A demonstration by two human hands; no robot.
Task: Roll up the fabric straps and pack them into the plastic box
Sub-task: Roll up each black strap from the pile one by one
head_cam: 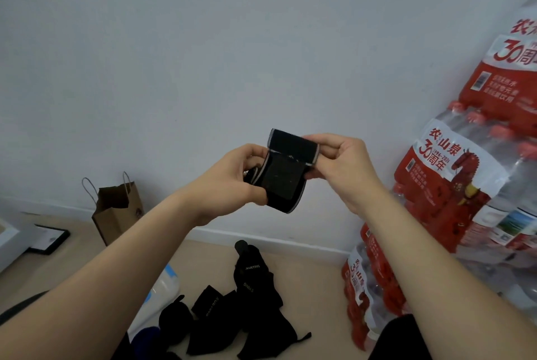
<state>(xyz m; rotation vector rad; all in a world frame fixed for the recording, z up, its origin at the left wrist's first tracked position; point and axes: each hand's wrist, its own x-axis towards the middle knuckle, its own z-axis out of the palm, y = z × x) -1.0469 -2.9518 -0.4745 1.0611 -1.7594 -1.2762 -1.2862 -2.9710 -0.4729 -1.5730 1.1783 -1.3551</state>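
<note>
Plastic box (165,287): on the floor (305,278), half hidden behind the left forearm; contents unclear
Paper bag (116,214): upright by the wall; open
Fabric strap (283,176): raised between both hands; left hand (232,182) grips its rolled end; right hand (345,168) pinches the free flap
Loose straps (247,310): heaped on the floor

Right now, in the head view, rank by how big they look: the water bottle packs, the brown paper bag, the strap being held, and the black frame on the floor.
Largest: water bottle packs.
Then strap and brown paper bag, alike; strap is nearer the camera, so unranked.
Smallest: black frame.
</note>
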